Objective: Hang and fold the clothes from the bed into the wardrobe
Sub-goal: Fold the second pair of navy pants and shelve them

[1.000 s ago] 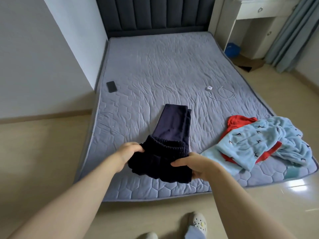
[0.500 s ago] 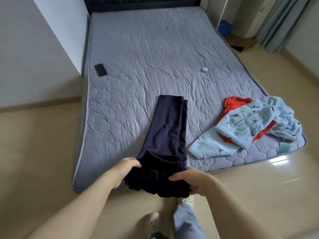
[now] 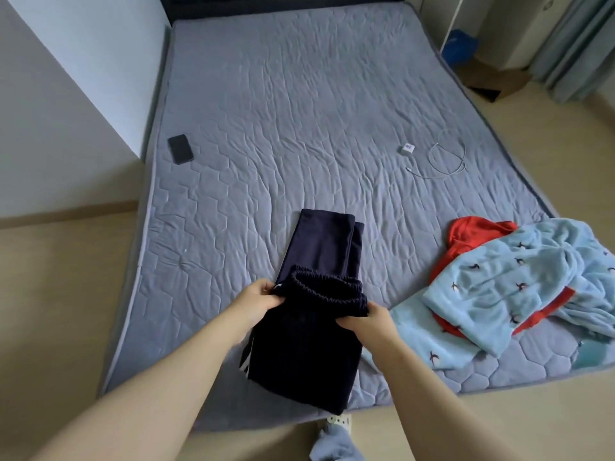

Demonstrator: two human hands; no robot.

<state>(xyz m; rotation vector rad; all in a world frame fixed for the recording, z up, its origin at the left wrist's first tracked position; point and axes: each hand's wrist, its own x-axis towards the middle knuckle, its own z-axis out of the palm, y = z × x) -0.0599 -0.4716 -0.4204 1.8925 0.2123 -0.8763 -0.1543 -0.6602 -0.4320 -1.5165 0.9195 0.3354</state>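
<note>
Dark navy trousers (image 3: 309, 341) lie lengthwise on the near part of the grey quilted bed (image 3: 299, 121), their elastic waistband doubled over the legs. My left hand (image 3: 258, 299) grips the waistband's left corner. My right hand (image 3: 367, 319) grips its right corner. To the right, a light blue fleece garment (image 3: 509, 287) with small dark bird prints is heaped over a red garment (image 3: 472, 232) near the bed's right front corner. The wardrobe is not in view.
A black phone (image 3: 180, 149) lies near the bed's left edge. A white charger plug (image 3: 407, 148) and its cable (image 3: 447, 159) lie on the right side. A white wall corner (image 3: 83, 78) stands left of the bed; curtains (image 3: 572, 44) and a cardboard box (image 3: 492, 81) are far right.
Both hands have carried the waistband forward over the trouser legs, folding the trousers shorter. The view has moved closer over the bed.
</note>
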